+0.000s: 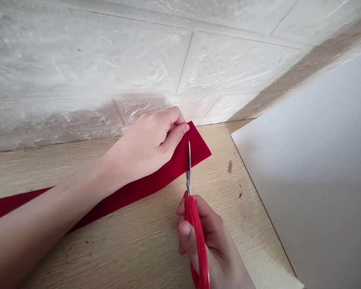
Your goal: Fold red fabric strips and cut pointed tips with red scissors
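Note:
A long dark red strip (144, 186), perhaps felt or velvet, runs from the left edge to the middle of the view. My left hand (156, 138) pinches its upper edge near the right end, thumb on top. My right hand (210, 241) is closed around the red handles of a pair of scissors (198, 233). Their blades point away from me, one above the strip and the other hidden beneath it, close to the right end. My left forearm covers part of the strip.
Under the strip is a pale wooden surface (138, 241). A white brick-patterned wall (144, 52) rises behind it. On the right stands a large white panel (319, 168). Beside it lie a small brown scrap (230, 167) and tiny red bits (240, 195).

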A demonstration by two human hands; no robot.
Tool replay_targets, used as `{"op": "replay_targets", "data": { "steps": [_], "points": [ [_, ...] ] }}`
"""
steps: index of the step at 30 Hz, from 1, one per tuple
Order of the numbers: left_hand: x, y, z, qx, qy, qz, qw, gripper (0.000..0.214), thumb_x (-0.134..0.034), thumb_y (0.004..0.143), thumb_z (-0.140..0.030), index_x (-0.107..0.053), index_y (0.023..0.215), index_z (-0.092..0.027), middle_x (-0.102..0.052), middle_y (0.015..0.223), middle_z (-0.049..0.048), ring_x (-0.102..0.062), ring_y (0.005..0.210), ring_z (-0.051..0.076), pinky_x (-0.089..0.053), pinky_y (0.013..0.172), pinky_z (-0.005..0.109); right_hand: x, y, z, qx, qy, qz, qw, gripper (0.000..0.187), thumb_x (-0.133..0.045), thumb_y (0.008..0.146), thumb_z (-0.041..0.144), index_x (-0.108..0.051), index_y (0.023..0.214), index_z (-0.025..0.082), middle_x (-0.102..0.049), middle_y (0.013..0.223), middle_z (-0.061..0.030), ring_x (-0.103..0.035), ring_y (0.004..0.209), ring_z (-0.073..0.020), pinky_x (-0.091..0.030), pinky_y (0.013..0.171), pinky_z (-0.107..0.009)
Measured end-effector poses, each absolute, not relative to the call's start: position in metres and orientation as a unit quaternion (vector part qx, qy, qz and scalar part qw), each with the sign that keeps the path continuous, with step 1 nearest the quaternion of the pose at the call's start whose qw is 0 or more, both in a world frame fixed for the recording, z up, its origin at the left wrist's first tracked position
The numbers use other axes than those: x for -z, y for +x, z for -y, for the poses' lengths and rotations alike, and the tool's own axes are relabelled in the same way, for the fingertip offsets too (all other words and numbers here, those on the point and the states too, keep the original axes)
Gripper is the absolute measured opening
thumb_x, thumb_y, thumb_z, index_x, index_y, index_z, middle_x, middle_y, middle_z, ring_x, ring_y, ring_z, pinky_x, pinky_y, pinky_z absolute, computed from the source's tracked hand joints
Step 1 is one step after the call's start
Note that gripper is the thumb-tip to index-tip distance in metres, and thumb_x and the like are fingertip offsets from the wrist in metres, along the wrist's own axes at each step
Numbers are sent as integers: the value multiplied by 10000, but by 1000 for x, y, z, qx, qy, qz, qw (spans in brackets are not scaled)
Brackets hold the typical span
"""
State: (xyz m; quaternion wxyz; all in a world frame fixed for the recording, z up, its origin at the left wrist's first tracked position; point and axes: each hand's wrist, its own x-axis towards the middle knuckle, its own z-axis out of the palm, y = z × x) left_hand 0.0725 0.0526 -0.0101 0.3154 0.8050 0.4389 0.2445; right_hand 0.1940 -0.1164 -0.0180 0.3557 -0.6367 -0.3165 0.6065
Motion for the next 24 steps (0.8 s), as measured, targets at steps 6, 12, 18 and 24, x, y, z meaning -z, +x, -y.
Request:
{"op": "replay_targets", "data": {
  "steps": [6,12,18,24],
  "points": [
    [13,72,-54,-246,805,-434,321,230,-484,1006,-319,-607,839,-221,-644,680,-32,-556,585,127,-422,613,292,17,195,114,-609,-631,328,352,523,-606,895,725,-482,796,226,-421,680,39,-408,592,-105,-297,545,-263],
    [14,70,-54,-244,806,-434,322,229,-481,1010,-331,-611,855,-223,-669,702,-33,-575,600,132,-422,613,294,16,195,115,-619,-628,308,357,531,-635,874,733,-487,802,228,-438,669,39,-378,591,-105,-287,539,-260],
    [15,71,-55,-242,804,-428,334,233,-478,1011,-339,-624,873,-221,-690,719,-29,-592,605,132,-410,589,290,21,197,119,-621,-620,304,370,527,-659,867,730,-524,842,222,-429,715,42,-353,619,-98,-311,560,-255],
    [16,69,-55,-239,806,-421,340,248,-475,1019,-356,-633,891,-213,-703,745,-22,-607,630,136,-414,587,279,22,197,118,-643,-598,290,381,603,-675,809,797,-504,838,219,-404,721,42,-343,632,-100,-290,579,-268]
  ]
}}
